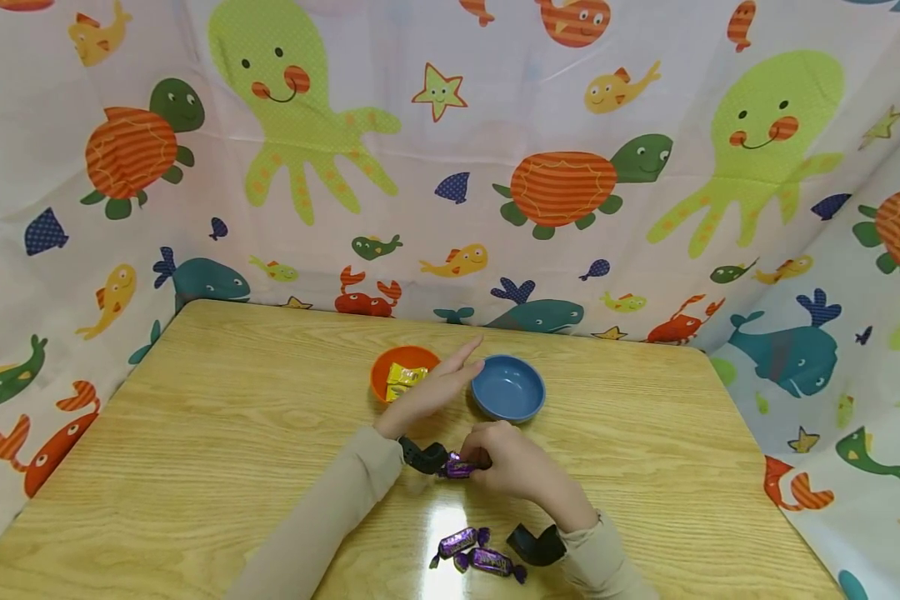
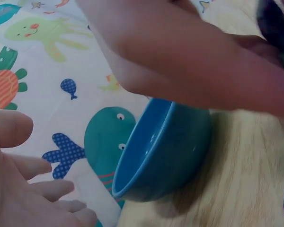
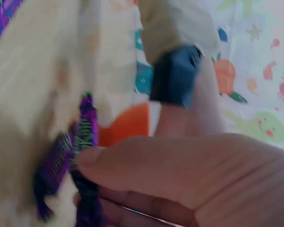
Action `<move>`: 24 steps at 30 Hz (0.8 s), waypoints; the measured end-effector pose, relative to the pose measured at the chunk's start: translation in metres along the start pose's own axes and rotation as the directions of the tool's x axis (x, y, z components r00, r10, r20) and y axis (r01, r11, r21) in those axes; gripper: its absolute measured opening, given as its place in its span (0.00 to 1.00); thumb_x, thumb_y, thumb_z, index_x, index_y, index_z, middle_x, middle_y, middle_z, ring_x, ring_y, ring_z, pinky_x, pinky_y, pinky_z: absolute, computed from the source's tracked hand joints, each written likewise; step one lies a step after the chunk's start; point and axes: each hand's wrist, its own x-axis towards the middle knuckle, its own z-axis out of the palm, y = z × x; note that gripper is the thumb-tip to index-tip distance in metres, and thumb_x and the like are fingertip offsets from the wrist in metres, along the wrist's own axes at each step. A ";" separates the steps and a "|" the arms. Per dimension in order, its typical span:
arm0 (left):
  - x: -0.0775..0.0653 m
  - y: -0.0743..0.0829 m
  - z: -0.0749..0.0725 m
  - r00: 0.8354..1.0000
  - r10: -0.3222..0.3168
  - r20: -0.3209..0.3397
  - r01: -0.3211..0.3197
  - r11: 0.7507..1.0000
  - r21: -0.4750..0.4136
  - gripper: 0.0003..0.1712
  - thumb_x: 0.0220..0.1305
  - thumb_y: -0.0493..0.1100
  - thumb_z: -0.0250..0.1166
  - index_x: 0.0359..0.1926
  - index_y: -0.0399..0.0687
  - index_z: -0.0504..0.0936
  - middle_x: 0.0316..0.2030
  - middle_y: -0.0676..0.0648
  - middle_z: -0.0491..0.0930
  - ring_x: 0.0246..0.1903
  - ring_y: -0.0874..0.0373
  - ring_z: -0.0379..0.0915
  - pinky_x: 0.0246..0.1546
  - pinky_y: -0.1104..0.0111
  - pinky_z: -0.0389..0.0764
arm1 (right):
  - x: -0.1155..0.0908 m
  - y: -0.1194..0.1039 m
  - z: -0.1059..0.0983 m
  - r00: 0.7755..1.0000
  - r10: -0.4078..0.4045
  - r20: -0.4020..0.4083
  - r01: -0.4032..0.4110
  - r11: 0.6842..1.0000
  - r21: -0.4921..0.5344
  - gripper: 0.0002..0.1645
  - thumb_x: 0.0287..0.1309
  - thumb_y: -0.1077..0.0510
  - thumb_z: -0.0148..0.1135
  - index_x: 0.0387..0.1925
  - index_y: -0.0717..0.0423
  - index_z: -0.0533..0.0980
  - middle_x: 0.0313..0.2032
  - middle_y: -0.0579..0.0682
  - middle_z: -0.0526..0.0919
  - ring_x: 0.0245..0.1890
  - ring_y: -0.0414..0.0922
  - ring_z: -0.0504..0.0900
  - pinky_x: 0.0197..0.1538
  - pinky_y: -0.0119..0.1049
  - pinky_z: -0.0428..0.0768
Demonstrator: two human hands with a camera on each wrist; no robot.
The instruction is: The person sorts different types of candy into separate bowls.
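My right hand (image 1: 516, 462) pinches a purple wrapped candy (image 3: 87, 137) between thumb and fingers, low over the table in front of the blue bowl (image 1: 508, 392). A second purple candy (image 3: 54, 165) lies right beside it in the right wrist view. My left hand (image 1: 435, 390) stretches past the orange bowl (image 1: 378, 377), its fingers extended and slightly spread, with the fingertips by the blue bowl's left rim. Nothing is held in it. Yellow wrapped candies (image 1: 405, 375) lie inside the orange bowl, partly behind the left hand.
Two more purple candies (image 1: 457, 542) lie nearer the front of the wooden table (image 1: 232, 433), by the right wrist. A black wrist mount (image 1: 423, 456) on the left arm sits close to the candies at the right hand. A patterned sea-animal curtain (image 1: 435, 167) surrounds the table's back and sides.
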 end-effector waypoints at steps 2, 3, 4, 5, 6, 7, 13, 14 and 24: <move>0.002 0.000 0.004 1.000 -0.002 -0.005 0.002 1.000 0.007 0.36 0.80 0.49 0.44 0.79 0.46 0.42 0.79 0.46 0.39 0.76 0.47 0.35 0.74 0.48 0.43 | -0.003 0.004 -0.007 1.000 -0.003 0.009 0.003 1.000 0.005 0.11 0.46 0.73 0.72 0.33 0.59 0.84 0.30 0.48 0.83 0.29 0.39 0.77 0.32 0.29 0.77; 0.002 0.000 0.006 1.000 -0.005 -0.009 0.005 1.000 0.010 0.36 0.80 0.50 0.44 0.79 0.45 0.41 0.79 0.46 0.38 0.77 0.47 0.33 0.74 0.48 0.41 | -0.005 0.006 -0.011 1.000 -0.004 0.011 0.004 1.000 0.014 0.11 0.46 0.73 0.71 0.32 0.60 0.84 0.30 0.48 0.83 0.28 0.40 0.77 0.32 0.29 0.77; 0.003 0.000 0.008 1.000 -0.010 -0.013 0.011 1.000 0.015 0.37 0.80 0.51 0.44 0.79 0.45 0.40 0.79 0.46 0.37 0.77 0.49 0.30 0.74 0.48 0.39 | -0.007 0.007 -0.015 1.000 -0.008 0.010 0.008 1.000 0.022 0.11 0.45 0.74 0.71 0.32 0.60 0.84 0.29 0.48 0.83 0.28 0.40 0.78 0.32 0.29 0.78; 0.004 0.000 0.011 1.000 -0.017 -0.016 0.017 1.000 0.016 0.38 0.80 0.52 0.44 0.79 0.46 0.40 0.79 0.47 0.36 0.77 0.51 0.28 0.74 0.48 0.37 | -0.009 0.010 -0.018 1.000 -0.012 0.007 0.012 0.999 0.030 0.11 0.45 0.74 0.70 0.31 0.60 0.84 0.28 0.48 0.83 0.28 0.41 0.78 0.32 0.30 0.78; 0.004 0.000 0.013 1.000 -0.026 -0.017 0.026 1.000 0.005 0.38 0.80 0.54 0.44 0.80 0.47 0.39 0.79 0.48 0.35 0.77 0.52 0.26 0.74 0.48 0.36 | -0.011 0.012 -0.022 1.000 -0.018 0.000 0.018 0.999 0.029 0.11 0.44 0.74 0.70 0.31 0.60 0.84 0.28 0.47 0.83 0.27 0.41 0.78 0.31 0.30 0.78; 0.004 -0.001 0.016 0.999 -0.036 -0.017 0.036 0.999 -0.003 0.39 0.79 0.56 0.43 0.80 0.49 0.38 0.79 0.49 0.35 0.77 0.53 0.26 0.74 0.48 0.36 | -0.013 0.014 -0.025 1.000 -0.012 -0.006 0.012 0.999 0.033 0.11 0.45 0.74 0.70 0.31 0.60 0.84 0.27 0.47 0.83 0.28 0.41 0.78 0.31 0.30 0.78; 0.002 -0.015 0.025 0.998 -0.063 -0.014 0.062 0.997 -0.049 0.40 0.77 0.65 0.37 0.80 0.58 0.36 0.79 0.52 0.33 0.76 0.56 0.27 0.74 0.50 0.37 | -0.025 0.022 -0.045 0.996 0.080 -0.032 -0.078 0.995 0.056 0.09 0.50 0.71 0.71 0.35 0.59 0.84 0.31 0.46 0.83 0.29 0.38 0.78 0.33 0.31 0.79; 0.002 -0.017 0.026 0.998 -0.063 -0.018 0.062 0.997 -0.047 0.39 0.78 0.64 0.36 0.80 0.57 0.36 0.79 0.52 0.33 0.76 0.56 0.27 0.74 0.50 0.37 | -0.026 0.022 -0.048 0.994 0.098 -0.038 -0.096 0.993 0.062 0.09 0.51 0.70 0.71 0.36 0.59 0.84 0.31 0.46 0.83 0.29 0.38 0.78 0.33 0.32 0.79; 0.007 -0.043 0.031 0.998 0.018 -0.061 -0.012 0.995 0.097 0.33 0.81 0.45 0.39 0.79 0.40 0.40 0.78 0.42 0.37 0.77 0.53 0.31 0.75 0.55 0.41 | -0.027 0.033 -0.068 0.975 0.162 -0.152 -0.153 0.986 0.072 0.08 0.53 0.70 0.70 0.37 0.59 0.84 0.32 0.47 0.82 0.31 0.41 0.78 0.36 0.34 0.80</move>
